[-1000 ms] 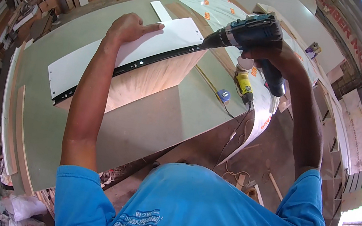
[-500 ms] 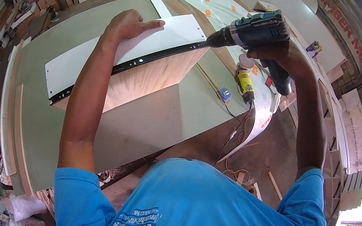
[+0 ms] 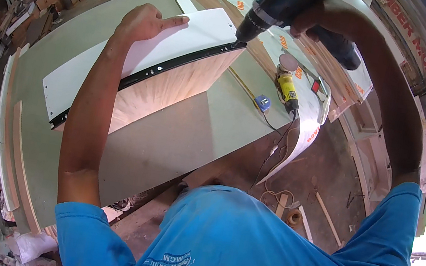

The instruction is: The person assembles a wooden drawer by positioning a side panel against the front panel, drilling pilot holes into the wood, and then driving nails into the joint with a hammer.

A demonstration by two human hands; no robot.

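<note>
A wooden drawer box with a white face stands on the greenish-grey tabletop. Along its near upper edge runs a black drawer slide with several holes. My left hand is closed on the far side of the white face, its thumb stretched along it. In my right hand is a cordless drill, gripped by its handle and tilted. Its nose points down at the right end of the slide; the drill body partly hides the tip, so exact contact is hard to see.
Right of the box lie a blue tape measure, its yellow blade drawn out, and a yellow corded grinder with a round disc. Printed white sheeting hangs over the table's right edge. Wood strips lie along the left edge.
My right hand has raised the drill's rear, so it points more steeply down at the slide's end. My left hand still holds the box. The whole view has shifted slightly.
</note>
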